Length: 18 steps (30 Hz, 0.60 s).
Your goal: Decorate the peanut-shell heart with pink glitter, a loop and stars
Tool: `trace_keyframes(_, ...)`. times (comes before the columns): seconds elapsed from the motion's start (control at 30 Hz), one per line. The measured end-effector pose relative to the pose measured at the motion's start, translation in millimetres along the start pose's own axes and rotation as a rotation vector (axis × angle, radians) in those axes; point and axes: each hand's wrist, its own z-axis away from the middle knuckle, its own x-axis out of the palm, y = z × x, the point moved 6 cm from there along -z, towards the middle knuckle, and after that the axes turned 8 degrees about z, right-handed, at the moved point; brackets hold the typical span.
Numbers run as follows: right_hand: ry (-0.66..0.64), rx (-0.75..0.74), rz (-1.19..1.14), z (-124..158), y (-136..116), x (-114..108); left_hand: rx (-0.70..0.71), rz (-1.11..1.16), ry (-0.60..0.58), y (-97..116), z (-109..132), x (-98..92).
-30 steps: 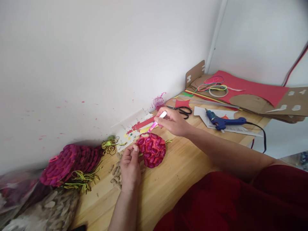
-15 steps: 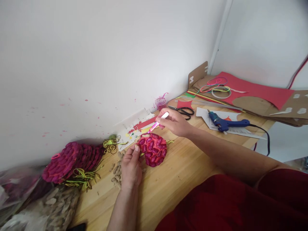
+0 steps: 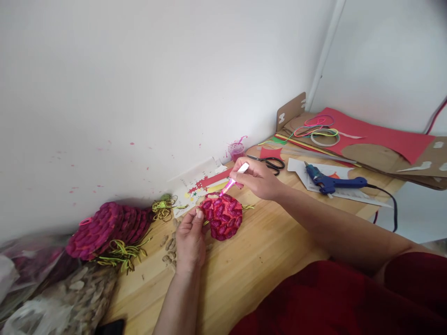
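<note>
My left hand [image 3: 190, 237] pinches the left edge of a round red disc [image 3: 223, 217], which is covered with peanut shells painted magenta. One shell at its upper left edge still shows pale tan. In my right hand [image 3: 257, 179] is a paintbrush [image 3: 240, 173] with a white handle and a pink-stained lower part, its tip at the disc's upper edge. Yellow-green cord sticks out at both sides of the disc. Unpainted peanuts [image 3: 170, 246] lie on the table beside my left hand. Behind my right hand stands a small cup of pink paint [image 3: 236, 150].
Finished-looking magenta discs [image 3: 108, 228] with cord tassels are stacked at the left, near a bag of peanuts [image 3: 82, 293]. Black-handled scissors [image 3: 274, 164], a blue glue gun [image 3: 335, 181] with its cable, and cardboard with red sheets [image 3: 377, 137] occupy the right. Paint specks dot the wall.
The brush tip has shifted slightly right along the disc's upper edge. My left hand keeps its hold on the disc. The whole view has shifted a little.
</note>
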Motion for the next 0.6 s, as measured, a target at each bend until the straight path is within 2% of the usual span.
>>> trace_keyframes(0.17, 0.002, -0.053, 0.015, 1.7, -4.8, -0.4, 0.032, -0.024, -0.024, 1.3, -1.0, 0.7)
trace_keyframes(0.47, 0.016, -0.065, 0.019, 1.5, -7.1, -2.4, 0.033, -0.014, -0.025, 0.5, -0.8, 1.1)
trace_keyframes(0.6, 0.027, -0.05, 0.098, 1.3, -7.0, -3.9, 0.046, -0.003, -0.013, 2.2, -0.6, 1.7)
